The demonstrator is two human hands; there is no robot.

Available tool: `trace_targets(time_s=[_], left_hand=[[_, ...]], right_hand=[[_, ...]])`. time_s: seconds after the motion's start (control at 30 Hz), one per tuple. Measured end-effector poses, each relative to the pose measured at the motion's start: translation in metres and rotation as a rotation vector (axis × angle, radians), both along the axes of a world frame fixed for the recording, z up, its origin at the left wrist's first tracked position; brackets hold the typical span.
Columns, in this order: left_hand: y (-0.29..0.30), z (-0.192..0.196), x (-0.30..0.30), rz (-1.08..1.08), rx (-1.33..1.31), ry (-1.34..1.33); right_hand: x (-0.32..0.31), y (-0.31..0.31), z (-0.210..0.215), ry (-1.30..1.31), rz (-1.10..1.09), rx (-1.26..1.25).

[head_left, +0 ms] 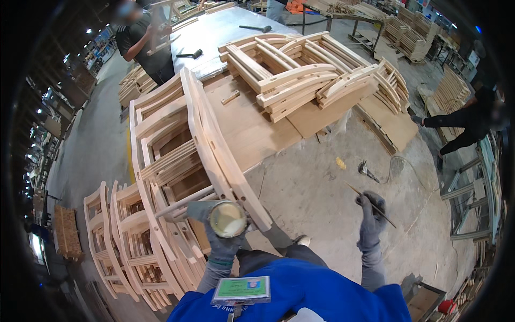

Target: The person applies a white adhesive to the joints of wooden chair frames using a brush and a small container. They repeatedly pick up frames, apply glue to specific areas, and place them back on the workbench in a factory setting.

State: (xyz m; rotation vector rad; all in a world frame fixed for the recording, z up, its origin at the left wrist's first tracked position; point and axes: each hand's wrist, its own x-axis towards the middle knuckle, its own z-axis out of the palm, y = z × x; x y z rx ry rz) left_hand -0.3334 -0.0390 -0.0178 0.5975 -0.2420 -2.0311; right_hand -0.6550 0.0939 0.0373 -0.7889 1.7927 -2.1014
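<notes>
My left hand (224, 248), in a grey glove, grips a small round cup (228, 219) with pale cream-coloured liquid in it. The cup is close beside the lower end of a pale wooden chair frame (201, 134) with curved rails and slots. My right hand (371, 219), also gloved in grey, is closed around a thin brown stick (385, 217). It is held out over the floor, away from the wood. One end of the stick points up and left; whether it has bristles is too small to tell.
More frames (134, 236) lean in a row at left. A pile of frames (300, 70) lies on the brown board-topped table (252, 129); two black mallets (190, 54) rest on its silvery part. A corded tool (368, 170) lies on the floor. People stand at far left and right.
</notes>
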Motion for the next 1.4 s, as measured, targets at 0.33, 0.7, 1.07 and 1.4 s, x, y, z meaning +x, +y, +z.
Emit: trace_targets(time_s=[0.33,0.7,1.07,1.4], left_hand=[[0.009,0.019,-0.158,-0.252,-0.200,0.009],[-0.031,0.039,-0.259,-0.292,-0.101,0.134],[-0.173,0.068,-0.363,-0.187,-0.692,-0.380],[-0.274,0.100,-0.399,-0.010,-1.140,-0.785]], right_hand=[[-0.113,0.091,0.003,0.370,-0.206,0.172],[-0.143,0.025,0.022,0.016,-0.091,0.047],[-0.221,-0.170,0.081,0.528,0.377,0.210],[-0.280,-0.337,0.091,0.745,0.705,0.065]])
